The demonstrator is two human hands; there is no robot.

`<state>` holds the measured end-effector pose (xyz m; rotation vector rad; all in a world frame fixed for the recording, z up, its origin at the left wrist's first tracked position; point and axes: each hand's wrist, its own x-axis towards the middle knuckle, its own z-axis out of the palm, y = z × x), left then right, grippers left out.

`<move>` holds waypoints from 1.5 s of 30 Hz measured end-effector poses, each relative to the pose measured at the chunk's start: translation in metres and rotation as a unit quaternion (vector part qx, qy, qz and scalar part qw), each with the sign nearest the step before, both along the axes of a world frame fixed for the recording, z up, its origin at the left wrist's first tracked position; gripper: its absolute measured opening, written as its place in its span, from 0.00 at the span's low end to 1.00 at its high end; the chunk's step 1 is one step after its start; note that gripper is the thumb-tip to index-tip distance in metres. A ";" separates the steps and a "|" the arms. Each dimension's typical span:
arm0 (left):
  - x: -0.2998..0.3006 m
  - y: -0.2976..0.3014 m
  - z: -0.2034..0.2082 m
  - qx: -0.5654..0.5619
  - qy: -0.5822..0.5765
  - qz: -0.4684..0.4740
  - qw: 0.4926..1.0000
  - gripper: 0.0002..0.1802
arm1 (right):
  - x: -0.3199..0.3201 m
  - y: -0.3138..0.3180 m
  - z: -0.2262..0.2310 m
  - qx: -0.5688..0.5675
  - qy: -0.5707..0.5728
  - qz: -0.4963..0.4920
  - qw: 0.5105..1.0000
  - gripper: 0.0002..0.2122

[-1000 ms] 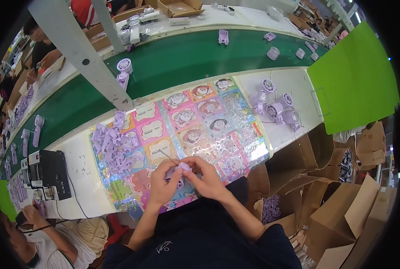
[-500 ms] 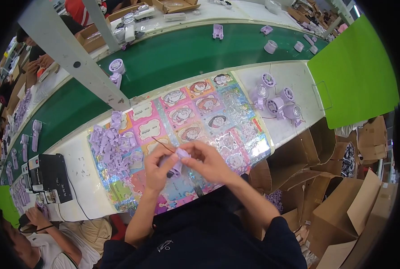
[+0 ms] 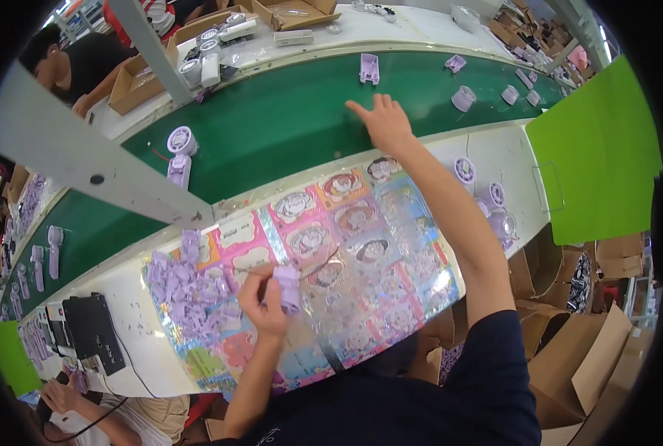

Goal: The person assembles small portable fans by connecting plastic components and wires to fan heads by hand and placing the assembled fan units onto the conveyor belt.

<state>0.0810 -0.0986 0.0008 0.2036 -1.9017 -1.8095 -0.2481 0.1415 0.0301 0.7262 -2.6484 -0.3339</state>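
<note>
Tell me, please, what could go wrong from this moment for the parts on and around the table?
The left hand alone holds the purple part, so it might slip.
The thin wire that seems to come from this part sticks out free and could catch or be pulled.
The right hand is stretched open over the green belt, and its forearm passes close to the round purple parts; it might knock them.
</note>
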 end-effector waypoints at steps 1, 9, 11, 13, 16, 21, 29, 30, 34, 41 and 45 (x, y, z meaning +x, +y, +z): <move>-0.001 0.001 -0.003 -0.029 0.015 0.007 0.999 0.16 | -0.020 0.000 -0.003 0.018 -0.021 -0.055 0.998 0.30; -0.010 0.003 0.005 -0.100 0.023 -0.018 0.995 0.20 | -0.096 -0.009 -0.020 -0.025 -0.053 -0.151 0.987 0.28; -0.008 0.002 0.004 -0.074 0.023 -0.006 0.997 0.15 | -0.091 -0.019 -0.019 -0.079 -0.068 -0.136 0.985 0.22; -0.009 0.001 0.004 -0.075 0.023 -0.008 0.997 0.15 | -0.073 -0.024 -0.011 -0.113 -0.112 -0.093 0.983 0.19; -0.007 0.000 0.000 -0.079 0.020 0.001 0.997 0.14 | -0.017 -0.038 0.014 -0.102 -0.188 -0.005 0.977 0.21; -0.001 -0.004 -0.002 -0.024 0.011 -0.003 1.000 0.11 | 0.120 -0.053 0.053 -0.099 -0.303 0.153 0.935 0.17; -0.001 0.003 -0.010 0.029 0.064 -0.019 0.997 0.10 | 0.278 -0.012 0.050 -0.092 -0.243 0.181 0.949 0.26; 0.004 0.006 -0.005 0.067 0.072 -0.008 0.995 0.10 | 0.292 -0.010 0.052 -0.109 -0.263 0.163 0.945 0.33; 0.022 0.033 0.030 0.090 0.107 0.004 0.990 0.15 | 0.343 -0.007 0.068 -0.274 -0.368 0.119 0.881 0.37; 0.031 0.077 0.059 0.180 0.065 -0.364 0.911 0.36 | 0.373 0.010 0.041 -0.708 -0.414 -0.003 0.572 0.39; -0.005 0.039 0.075 -0.170 0.077 -0.354 0.916 0.37 | 0.362 0.031 0.062 -0.675 -0.332 -0.047 0.657 0.32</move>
